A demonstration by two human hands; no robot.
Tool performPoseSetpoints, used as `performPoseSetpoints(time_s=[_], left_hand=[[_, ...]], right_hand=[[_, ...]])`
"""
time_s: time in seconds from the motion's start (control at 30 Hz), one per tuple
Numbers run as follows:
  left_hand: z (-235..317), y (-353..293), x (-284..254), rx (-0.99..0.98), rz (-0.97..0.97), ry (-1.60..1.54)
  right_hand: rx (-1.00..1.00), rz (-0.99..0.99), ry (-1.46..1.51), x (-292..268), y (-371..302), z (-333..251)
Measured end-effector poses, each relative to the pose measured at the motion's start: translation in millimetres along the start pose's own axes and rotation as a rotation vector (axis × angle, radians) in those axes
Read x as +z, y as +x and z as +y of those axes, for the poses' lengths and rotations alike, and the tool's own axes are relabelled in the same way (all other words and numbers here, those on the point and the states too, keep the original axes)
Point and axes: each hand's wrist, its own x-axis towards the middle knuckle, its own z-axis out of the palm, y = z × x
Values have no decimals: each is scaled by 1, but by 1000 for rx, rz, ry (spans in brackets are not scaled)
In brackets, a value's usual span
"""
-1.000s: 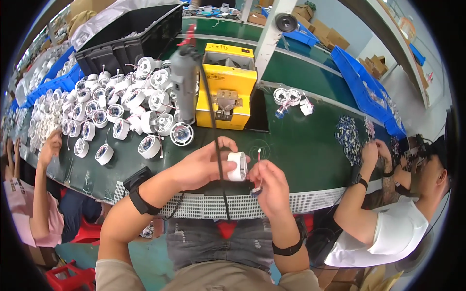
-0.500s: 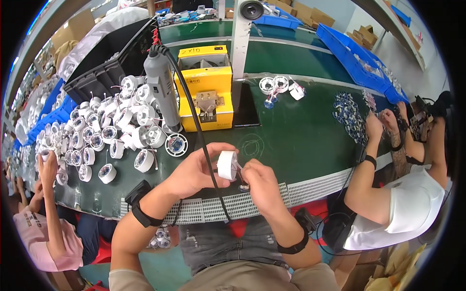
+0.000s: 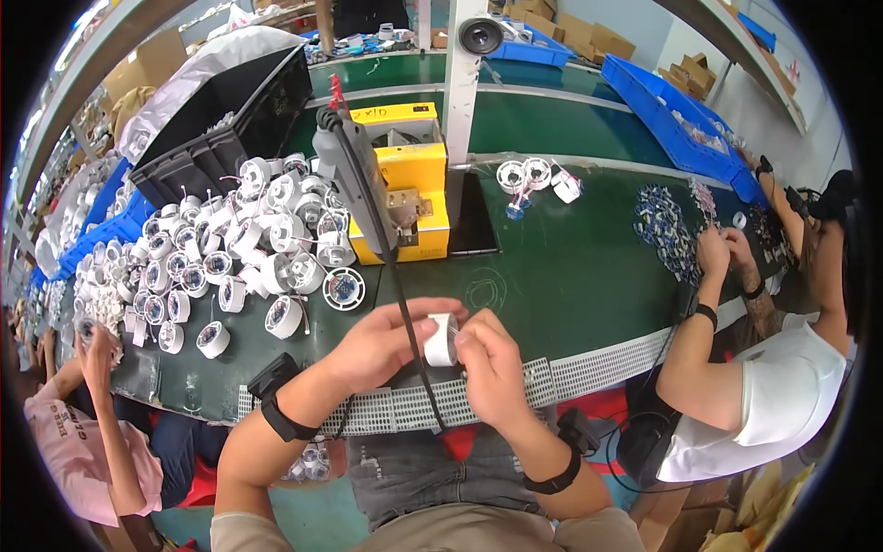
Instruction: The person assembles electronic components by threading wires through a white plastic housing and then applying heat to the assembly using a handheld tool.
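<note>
My left hand (image 3: 384, 339) closes round a short white cylindrical housing (image 3: 441, 340), thumb on its side. From the right, my right hand (image 3: 492, 365) pinches at the open end of that housing; its fingertips cover whatever they hold there. A grey electric screwdriver (image 3: 357, 184) hangs in front of a yellow machine (image 3: 425, 204), and its black cable drops past my left hand. On the left lies a heap of similar white housings (image 3: 246, 230), several with circuit boards and wires. One ring-shaped housing with a blue board (image 3: 343, 289) sits nearest my left hand.
A black crate (image 3: 221, 124) stands behind the heap. Loose white parts with wires (image 3: 526, 177) lie beyond my hands, and small circuit boards (image 3: 664, 230) are piled to the right. A co-worker's hands (image 3: 722, 250) work there; another person's hand (image 3: 96, 354) is at far left.
My right hand has come up against the housing's open end; the wires and small board seen dangling there are now hidden. The view has shifted slightly, and the screwdriver hangs more tilted.
</note>
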Motion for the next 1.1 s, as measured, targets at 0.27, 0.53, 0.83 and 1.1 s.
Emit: performPoseSetpoints(time_s=[0.27,0.53,0.83,1.1], left_hand=[[2,-3,1,75,34,155],[1,-4,5,186,23,194],[-8,0,1,269,30,50],[-4,-6,3,325,11,-29]], right_hand=[[35,4,-165,-6,0,-4],[-18,-71,-34,-14,-1,7],[-18,131,120,-5,-2,-10],[92,-29,151,-10,-4,-11]])
